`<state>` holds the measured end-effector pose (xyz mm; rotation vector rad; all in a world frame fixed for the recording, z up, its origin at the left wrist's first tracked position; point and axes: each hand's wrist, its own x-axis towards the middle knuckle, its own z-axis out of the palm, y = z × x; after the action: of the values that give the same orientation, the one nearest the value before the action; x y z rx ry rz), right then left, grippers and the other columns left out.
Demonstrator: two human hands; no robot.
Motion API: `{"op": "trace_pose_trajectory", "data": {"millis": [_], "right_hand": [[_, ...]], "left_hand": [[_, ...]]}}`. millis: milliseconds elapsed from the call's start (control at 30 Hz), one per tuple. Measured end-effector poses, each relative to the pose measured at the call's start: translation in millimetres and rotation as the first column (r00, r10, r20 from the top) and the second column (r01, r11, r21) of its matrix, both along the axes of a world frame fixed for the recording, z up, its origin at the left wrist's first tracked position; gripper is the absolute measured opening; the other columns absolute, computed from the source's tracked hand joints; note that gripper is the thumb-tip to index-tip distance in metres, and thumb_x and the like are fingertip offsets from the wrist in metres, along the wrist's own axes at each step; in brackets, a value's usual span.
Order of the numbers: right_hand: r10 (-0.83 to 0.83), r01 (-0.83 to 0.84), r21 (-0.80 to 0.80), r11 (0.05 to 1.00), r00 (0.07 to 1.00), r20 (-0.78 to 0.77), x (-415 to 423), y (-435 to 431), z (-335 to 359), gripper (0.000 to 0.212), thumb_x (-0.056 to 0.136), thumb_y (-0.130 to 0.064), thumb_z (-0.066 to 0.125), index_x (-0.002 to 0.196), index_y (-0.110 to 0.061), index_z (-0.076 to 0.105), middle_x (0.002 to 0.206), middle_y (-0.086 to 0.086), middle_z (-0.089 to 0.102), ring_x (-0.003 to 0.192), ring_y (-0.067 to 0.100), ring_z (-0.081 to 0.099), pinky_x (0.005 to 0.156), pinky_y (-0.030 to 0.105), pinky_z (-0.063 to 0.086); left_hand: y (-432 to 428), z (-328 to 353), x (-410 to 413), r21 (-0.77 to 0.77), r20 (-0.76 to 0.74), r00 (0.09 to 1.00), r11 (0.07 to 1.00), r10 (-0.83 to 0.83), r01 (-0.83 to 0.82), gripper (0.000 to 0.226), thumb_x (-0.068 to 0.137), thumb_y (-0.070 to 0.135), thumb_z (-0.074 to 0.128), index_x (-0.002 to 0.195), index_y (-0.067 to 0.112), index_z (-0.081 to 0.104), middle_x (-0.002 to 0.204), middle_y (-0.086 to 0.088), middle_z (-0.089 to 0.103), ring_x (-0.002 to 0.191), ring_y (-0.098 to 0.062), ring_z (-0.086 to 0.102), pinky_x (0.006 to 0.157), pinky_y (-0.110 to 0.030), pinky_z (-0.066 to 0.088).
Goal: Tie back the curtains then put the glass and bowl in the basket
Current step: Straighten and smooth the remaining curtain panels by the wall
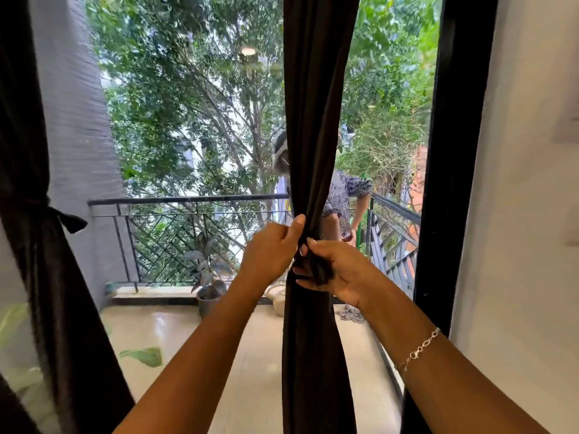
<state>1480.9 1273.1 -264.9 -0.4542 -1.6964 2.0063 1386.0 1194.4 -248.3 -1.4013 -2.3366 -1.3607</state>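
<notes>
A dark brown curtain point(316, 120) hangs in the middle of the window, gathered into a narrow bunch at waist height. My left hand point(271, 250) grips the bunch from the left, thumb up against the cloth. My right hand point(336, 267) pinches the dark tie band point(316, 264) at the gathered spot from the right. At the far left a second dark curtain point(40, 245) hangs gathered, with a knotted tie point(67, 219) around it. No glass, bowl or basket is in view.
Behind the window lies a balcony with a pale tiled floor point(257, 355), a black metal railing point(188, 200), a potted plant point(208, 277) and a pale pot point(279, 300). A person point(347, 198) bends over by the railing. The black window frame point(448, 183) and a white wall point(526, 245) stand at the right.
</notes>
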Motion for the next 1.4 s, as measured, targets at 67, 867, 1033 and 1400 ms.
{"op": "trace_pose_trajectory", "data": {"millis": [67, 867, 1033, 1400], "right_hand": [[-0.131, 0.133, 0.211, 0.968, 0.991, -0.023, -3.7, -3.9, -5.8, 0.028, 0.096, -0.017, 0.045, 0.075, -0.007, 0.06, 0.075, 0.011, 0.059, 0.069, 0.021, 0.056, 0.067, 0.033, 0.045], [-0.438, 0.528, 0.849, -0.034, 0.756, -0.487, 43.3, 1.6, -53.4, 0.029, 0.088, -0.025, 0.04, 0.08, -0.006, 0.06, 0.086, 0.008, 0.061, 0.079, 0.022, 0.053, 0.069, 0.024, 0.045], [-0.185, 0.532, 0.846, -0.029, 0.829, -0.528, 41.6, 34.3, -12.3, 0.048, 0.097, -0.036, 0.031, 0.095, -0.003, 0.065, 0.099, 0.006, 0.067, 0.095, 0.013, 0.046, 0.085, 0.008, 0.029], [-0.255, 0.479, 0.867, 0.137, 0.863, -0.436, 0.7, 37.3, 20.3, 0.048, 0.082, -0.051, 0.037, 0.077, -0.01, 0.06, 0.061, 0.011, 0.061, 0.067, 0.025, 0.056, 0.06, 0.033, 0.043]], "left_hand": [[1.4, 2.7, 8.7, 0.074, -0.205, 0.969, 0.989, 0.141, -0.128, 0.053, 0.091, 0.052, 0.043, 0.06, 0.011, 0.057, 0.054, -0.002, 0.05, 0.065, -0.026, 0.053, 0.055, -0.029, 0.035], [30.5, -16.4, 12.8, 0.04, -0.027, 0.932, 0.931, -0.361, 0.362, 0.024, 0.094, 0.022, 0.04, 0.086, 0.015, 0.061, 0.075, -0.009, 0.062, 0.07, -0.028, 0.056, 0.07, -0.039, 0.044], [17.1, -33.5, 15.6, 0.097, -0.114, 0.891, 0.887, -0.44, 0.451, 0.026, 0.07, 0.039, 0.038, 0.083, 0.021, 0.052, 0.064, -0.007, 0.051, 0.06, -0.021, 0.046, 0.058, -0.033, 0.037], [18.1, -48.6, 23.3, 0.411, -0.595, 0.695, 0.896, 0.403, -0.167, 0.031, 0.068, 0.022, 0.062, 0.093, 0.014, 0.044, 0.043, 0.001, 0.054, 0.032, -0.016, 0.051, 0.03, -0.018, 0.009]]}}
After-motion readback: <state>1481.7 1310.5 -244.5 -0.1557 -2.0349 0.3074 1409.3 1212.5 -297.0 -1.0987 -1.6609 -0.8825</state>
